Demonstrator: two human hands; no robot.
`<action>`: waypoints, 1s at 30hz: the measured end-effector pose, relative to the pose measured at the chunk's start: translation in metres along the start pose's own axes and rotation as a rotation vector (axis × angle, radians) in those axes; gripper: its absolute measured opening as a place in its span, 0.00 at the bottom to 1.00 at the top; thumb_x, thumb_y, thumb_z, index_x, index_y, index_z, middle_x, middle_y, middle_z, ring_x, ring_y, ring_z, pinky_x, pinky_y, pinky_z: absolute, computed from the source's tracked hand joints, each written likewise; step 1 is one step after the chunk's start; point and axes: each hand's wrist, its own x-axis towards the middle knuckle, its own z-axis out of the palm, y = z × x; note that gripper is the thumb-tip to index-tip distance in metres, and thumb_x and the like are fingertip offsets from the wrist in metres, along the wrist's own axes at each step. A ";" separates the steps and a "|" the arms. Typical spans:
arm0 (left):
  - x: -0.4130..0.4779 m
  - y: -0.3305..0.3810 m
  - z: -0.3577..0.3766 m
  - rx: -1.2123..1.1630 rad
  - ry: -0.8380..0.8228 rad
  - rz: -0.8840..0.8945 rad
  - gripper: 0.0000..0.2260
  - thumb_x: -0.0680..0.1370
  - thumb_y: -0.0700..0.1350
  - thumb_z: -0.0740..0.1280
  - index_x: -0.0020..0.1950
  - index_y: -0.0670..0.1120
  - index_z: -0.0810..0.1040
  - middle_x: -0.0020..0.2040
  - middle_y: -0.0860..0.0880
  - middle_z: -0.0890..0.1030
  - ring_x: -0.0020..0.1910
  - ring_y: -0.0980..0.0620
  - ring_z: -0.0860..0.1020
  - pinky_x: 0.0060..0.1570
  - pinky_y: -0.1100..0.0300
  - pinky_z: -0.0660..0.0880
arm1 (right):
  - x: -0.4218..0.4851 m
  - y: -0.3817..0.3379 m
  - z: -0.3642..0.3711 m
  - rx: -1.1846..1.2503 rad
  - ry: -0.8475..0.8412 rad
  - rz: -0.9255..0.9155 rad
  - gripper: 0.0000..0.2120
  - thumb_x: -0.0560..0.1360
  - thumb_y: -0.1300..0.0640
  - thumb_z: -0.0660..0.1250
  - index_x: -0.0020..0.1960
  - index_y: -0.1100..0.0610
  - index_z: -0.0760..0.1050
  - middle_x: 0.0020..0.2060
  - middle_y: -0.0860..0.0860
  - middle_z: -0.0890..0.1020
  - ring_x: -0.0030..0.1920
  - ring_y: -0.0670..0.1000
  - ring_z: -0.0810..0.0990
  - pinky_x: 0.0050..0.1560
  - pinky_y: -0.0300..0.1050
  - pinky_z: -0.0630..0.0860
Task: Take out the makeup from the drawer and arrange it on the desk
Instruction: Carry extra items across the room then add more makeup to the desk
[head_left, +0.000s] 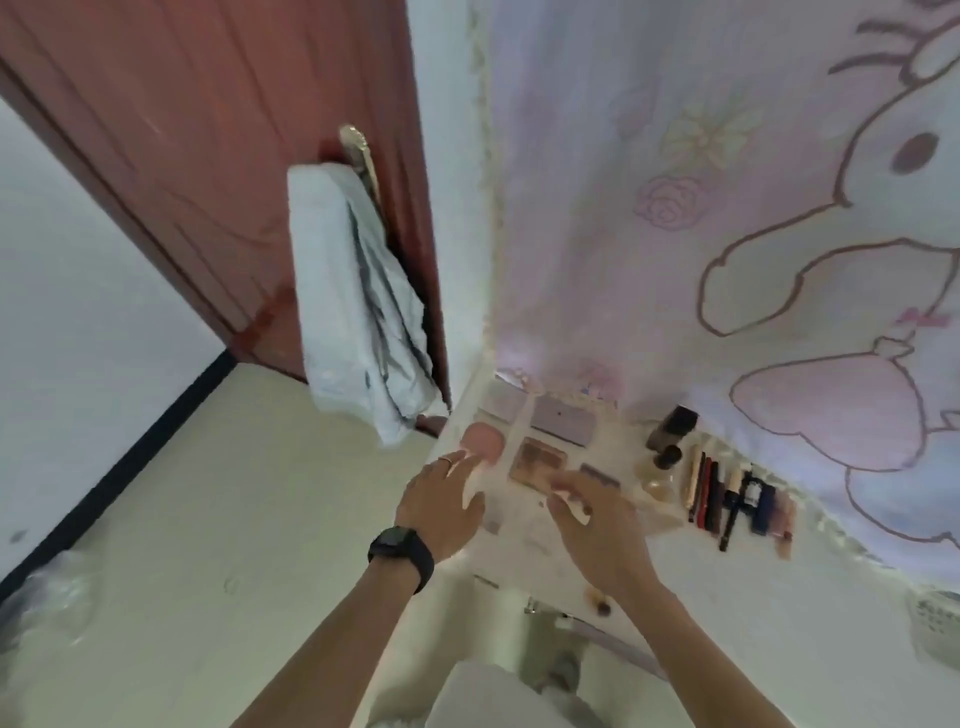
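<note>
**Makeup on the white desk**

A pink compact (484, 441), a brown palette (540, 457) and a row of slim tubes (727, 493) are lying on the white desk (550, 551), below a cartoon-print cloth (727, 208). The left hand (441, 499) is reaching just beside the compact, fingers extended, gripping nothing. The right hand (597, 525) is hovering by the palette; blur is hiding its grip.

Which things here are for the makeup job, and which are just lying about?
For the job: pink compact, brown palette, dark bottles, row of lipsticks, desk.
Just lying about: towel, door, cartoon cloth, basket.
</note>
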 end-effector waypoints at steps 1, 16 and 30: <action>-0.014 -0.026 -0.014 -0.019 0.045 -0.040 0.24 0.82 0.54 0.59 0.79 0.56 0.59 0.78 0.53 0.61 0.76 0.50 0.61 0.73 0.56 0.59 | 0.005 -0.026 0.019 -0.040 -0.032 -0.068 0.11 0.80 0.50 0.65 0.61 0.41 0.78 0.57 0.36 0.80 0.60 0.43 0.77 0.63 0.43 0.73; -0.405 -0.371 -0.137 -0.312 0.812 -0.963 0.20 0.81 0.51 0.61 0.74 0.57 0.68 0.72 0.54 0.71 0.72 0.51 0.65 0.70 0.55 0.63 | -0.139 -0.414 0.383 -0.239 -0.693 -1.151 0.11 0.78 0.54 0.69 0.59 0.50 0.82 0.55 0.43 0.84 0.58 0.49 0.79 0.59 0.37 0.69; -0.786 -0.388 -0.091 -0.184 1.253 -1.864 0.20 0.80 0.52 0.64 0.72 0.57 0.71 0.69 0.55 0.74 0.69 0.51 0.69 0.67 0.56 0.64 | -0.506 -0.553 0.590 -0.015 -1.427 -1.716 0.11 0.79 0.53 0.68 0.60 0.48 0.81 0.54 0.44 0.83 0.56 0.48 0.74 0.54 0.35 0.65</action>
